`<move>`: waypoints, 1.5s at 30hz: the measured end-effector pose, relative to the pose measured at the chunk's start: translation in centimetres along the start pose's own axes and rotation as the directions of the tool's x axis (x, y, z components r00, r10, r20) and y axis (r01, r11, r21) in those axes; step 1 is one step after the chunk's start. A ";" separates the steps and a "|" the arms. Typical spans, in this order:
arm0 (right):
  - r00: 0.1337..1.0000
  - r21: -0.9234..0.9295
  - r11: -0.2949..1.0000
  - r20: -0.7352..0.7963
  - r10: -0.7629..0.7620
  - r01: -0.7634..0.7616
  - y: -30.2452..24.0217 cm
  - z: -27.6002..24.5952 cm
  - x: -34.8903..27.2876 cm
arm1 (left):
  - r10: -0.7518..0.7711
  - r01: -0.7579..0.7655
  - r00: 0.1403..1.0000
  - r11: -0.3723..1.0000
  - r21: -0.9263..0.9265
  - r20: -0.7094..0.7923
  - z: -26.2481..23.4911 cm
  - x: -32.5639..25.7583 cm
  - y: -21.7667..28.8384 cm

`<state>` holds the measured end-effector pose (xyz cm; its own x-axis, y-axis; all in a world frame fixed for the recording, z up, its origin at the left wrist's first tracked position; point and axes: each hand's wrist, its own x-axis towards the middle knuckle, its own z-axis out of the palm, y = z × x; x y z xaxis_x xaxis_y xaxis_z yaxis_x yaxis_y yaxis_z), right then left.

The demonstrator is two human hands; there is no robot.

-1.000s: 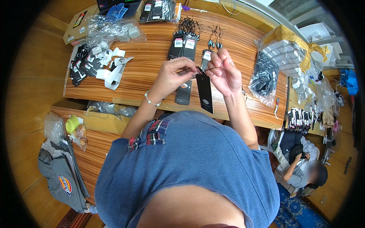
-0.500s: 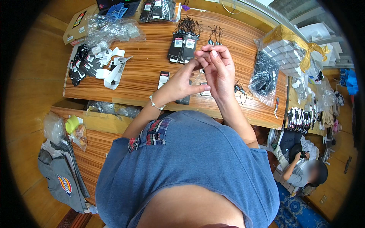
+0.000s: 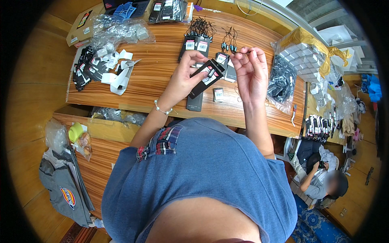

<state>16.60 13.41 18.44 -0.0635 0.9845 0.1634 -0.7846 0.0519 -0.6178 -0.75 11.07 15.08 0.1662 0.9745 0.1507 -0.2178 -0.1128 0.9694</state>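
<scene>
My left hand (image 3: 185, 79) grips a black hang tag (image 3: 208, 77) with a white and red label, tilted above the table. A small dark piece lies across its face under my thumb. My right hand (image 3: 252, 71) is raised to the right of it, thumb and fingertips pinched together; a thin dark cord (image 3: 238, 53) seems to run from them, its other end unclear. Below the held tag lies another black tag (image 3: 194, 104), and beside it a small stack of white stickers (image 3: 218, 94). More black tags (image 3: 222, 58) rest between my hands.
Corded tag stacks (image 3: 189, 45) and loose black cords (image 3: 229, 40) lie farther back. To the left are a tag pile (image 3: 86, 73), paper strips (image 3: 119, 83) and plastic bags (image 3: 121, 30). On the right sit a bag of black cords (image 3: 280, 87), wrapped boxes (image 3: 302, 56) and pliers (image 3: 293, 115). Someone sits at lower right.
My hands have moved apart, the right one going right. The tag in my left hand has turned to show its labelled face. Stickers and tags hidden earlier now show on the table.
</scene>
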 end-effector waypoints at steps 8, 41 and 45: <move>1.000 0.031 1.000 0.026 -0.002 0.001 -0.9 0.3 0.0 | 0.145 -0.160 0.982 0.978 0.130 0.120 -1.0 0.1 0.0; 0.973 -0.736 0.674 0.109 0.205 -0.059 -0.7 1.4 -1.8 | 0.262 -0.259 0.964 0.882 0.394 0.048 -0.7 0.7 2.2; 0.969 -0.676 0.734 0.132 0.209 -0.066 -0.6 1.1 -1.7 | 0.243 -0.247 0.968 0.890 0.384 0.060 -0.6 0.6 2.1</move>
<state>16.51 11.55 19.35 -0.3073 0.9426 0.1308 -0.1550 0.0860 -0.9842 -1.69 11.58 17.09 0.1657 0.9045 0.3931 0.1346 -0.4156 0.8995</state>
